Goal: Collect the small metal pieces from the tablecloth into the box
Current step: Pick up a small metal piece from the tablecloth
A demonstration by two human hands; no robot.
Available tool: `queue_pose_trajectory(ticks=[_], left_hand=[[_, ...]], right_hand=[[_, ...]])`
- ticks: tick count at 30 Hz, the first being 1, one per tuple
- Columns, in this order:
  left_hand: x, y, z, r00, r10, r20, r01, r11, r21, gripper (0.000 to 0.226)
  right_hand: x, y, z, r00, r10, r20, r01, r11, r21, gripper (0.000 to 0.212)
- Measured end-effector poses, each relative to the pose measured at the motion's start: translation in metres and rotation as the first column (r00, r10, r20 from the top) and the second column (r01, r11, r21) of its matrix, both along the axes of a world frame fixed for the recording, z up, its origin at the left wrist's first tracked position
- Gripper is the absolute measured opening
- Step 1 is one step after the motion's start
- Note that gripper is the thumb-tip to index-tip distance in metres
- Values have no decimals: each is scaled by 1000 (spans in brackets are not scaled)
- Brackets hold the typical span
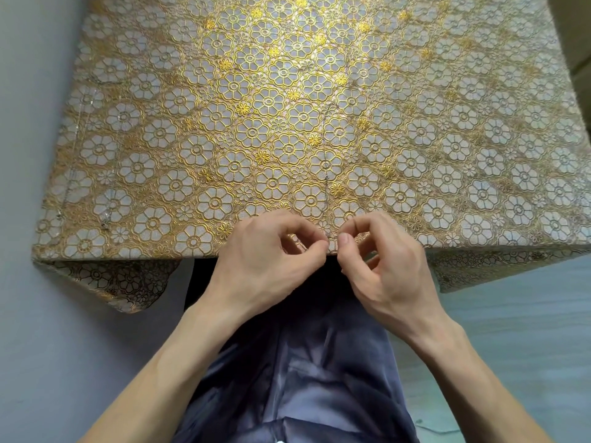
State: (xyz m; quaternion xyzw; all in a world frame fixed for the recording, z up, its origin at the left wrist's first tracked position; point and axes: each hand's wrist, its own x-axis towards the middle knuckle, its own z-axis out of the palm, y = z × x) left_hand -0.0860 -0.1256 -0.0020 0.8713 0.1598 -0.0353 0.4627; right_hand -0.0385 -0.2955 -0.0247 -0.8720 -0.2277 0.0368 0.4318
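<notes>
Both our hands meet at the near edge of the tablecloth (287, 129). The left hand (271, 254) and the right hand (383, 263) each have their fingers curled, thumb against forefinger, pinching the cloth at the hem where the fingertips almost touch. Whether a pin sits between them is too small to tell. We judge this to be the picking step, working one piece loose from the fabric. One small metal piece (326, 178) lies just beyond the fingertips, along a faint line in the cloth; more metal pieces (105, 220) glint well off to the left of the left hand. The box is not in view, so next we would need to lift the piece free and find the box.
</notes>
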Motion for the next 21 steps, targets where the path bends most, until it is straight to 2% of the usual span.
queue_pose_trajectory(ticks=[4, 8, 18, 21], left_hand=[[1, 1, 1, 1000, -21, 15, 22, 998, -58, 2], [2, 1, 1, 998, -28, 53, 32, 996, -89, 4], [-1, 0, 0, 993, 10, 115, -2, 998, -69, 6], [-1, 0, 0, 992, 24, 127, -16, 998, -62, 6]], right_hand=[[0, 0, 1, 999, 44, 5, -44, 999, 29, 18], [0, 0, 1, 999, 53, -4, -53, 997, 56, 15], [-1, 3, 2, 998, 50, 37, -51, 998, 35, 15], [-2, 4, 3, 999, 31, -18, -29, 997, 71, 15]])
